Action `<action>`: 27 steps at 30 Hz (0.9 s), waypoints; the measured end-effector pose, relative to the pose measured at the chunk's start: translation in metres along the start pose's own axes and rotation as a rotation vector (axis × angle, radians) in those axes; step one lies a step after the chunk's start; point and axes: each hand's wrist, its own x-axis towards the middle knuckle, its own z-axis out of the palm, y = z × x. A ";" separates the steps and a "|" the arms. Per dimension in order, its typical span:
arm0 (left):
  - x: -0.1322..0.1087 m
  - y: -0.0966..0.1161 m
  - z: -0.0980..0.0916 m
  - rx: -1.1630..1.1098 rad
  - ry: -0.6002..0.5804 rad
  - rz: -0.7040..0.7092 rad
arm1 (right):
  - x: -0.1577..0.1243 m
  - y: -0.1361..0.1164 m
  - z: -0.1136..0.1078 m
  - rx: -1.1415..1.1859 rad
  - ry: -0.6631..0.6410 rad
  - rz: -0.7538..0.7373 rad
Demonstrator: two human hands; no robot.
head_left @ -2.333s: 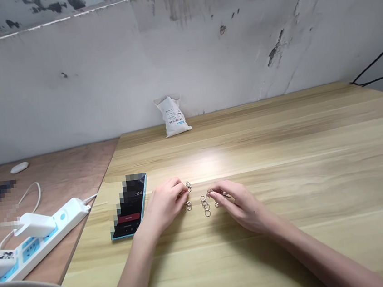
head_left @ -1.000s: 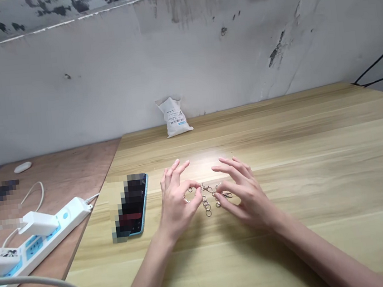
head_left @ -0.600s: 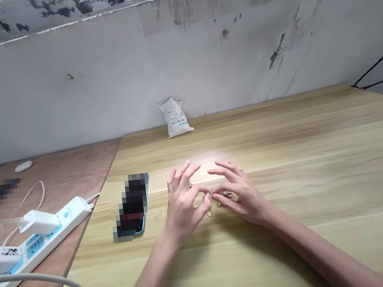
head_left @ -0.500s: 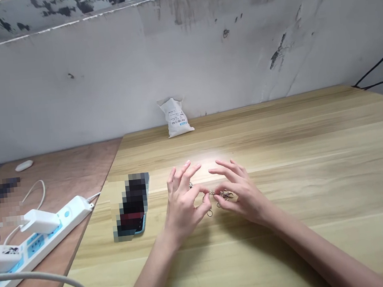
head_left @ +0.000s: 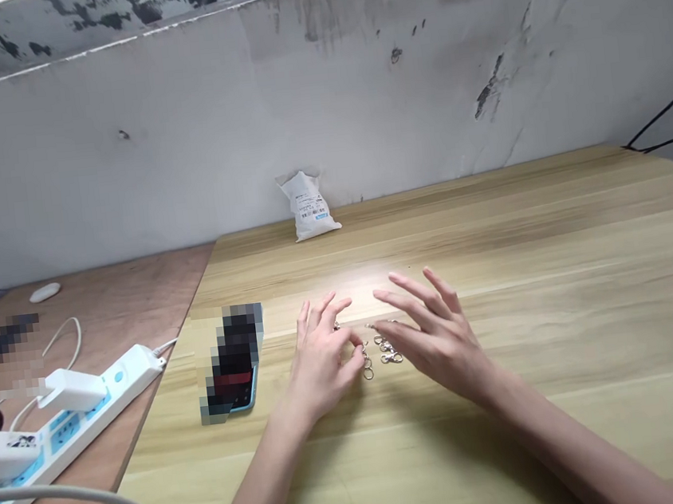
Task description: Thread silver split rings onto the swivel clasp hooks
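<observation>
Pale wooden surface carries a loose chain of metal rings and clasps between the hands: the right hand hovers released, fingers spread, while the left hand curls beside the rings, its grip unclear.

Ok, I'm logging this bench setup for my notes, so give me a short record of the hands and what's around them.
Left hand: nothing visibly held, fingertips beside small silver metal rings
Right hand: fingers spread, nothing visibly held, just beyond silver lobster clasps
Surface: pale wood-grain table
Beside left hand: blue-edged smartphone, screen pixelated
Far left: white power strip
Back edge: small white paper packet against the wall
</observation>
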 end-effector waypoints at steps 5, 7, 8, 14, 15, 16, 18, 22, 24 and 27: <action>0.001 -0.008 -0.001 0.099 -0.011 0.079 | -0.010 0.032 0.019 0.031 -0.086 0.199; 0.001 -0.009 0.000 0.100 -0.033 0.089 | -0.016 0.040 0.026 0.082 -0.155 0.263; 0.001 -0.010 -0.001 0.090 -0.044 0.088 | -0.019 0.042 0.028 0.110 -0.187 0.288; -0.001 -0.025 -0.015 -0.027 -0.047 0.048 | -0.022 0.044 0.026 0.249 -0.335 0.318; -0.001 -0.029 -0.016 -0.031 -0.033 0.018 | -0.022 0.043 0.025 0.254 -0.338 0.311; -0.002 -0.032 -0.017 -0.021 -0.018 -0.021 | -0.021 0.043 0.025 0.256 -0.336 0.308; -0.002 -0.037 -0.014 0.032 0.008 -0.095 | -0.020 0.043 0.024 0.254 -0.334 0.302; -0.001 -0.042 -0.002 0.140 0.023 -0.059 | -0.019 0.039 0.025 0.238 -0.352 0.278; 0.000 -0.043 0.003 0.157 0.037 -0.018 | -0.018 0.038 0.024 0.236 -0.364 0.280; 0.000 -0.045 0.004 0.173 0.064 0.009 | -0.017 0.036 0.021 0.239 -0.369 0.297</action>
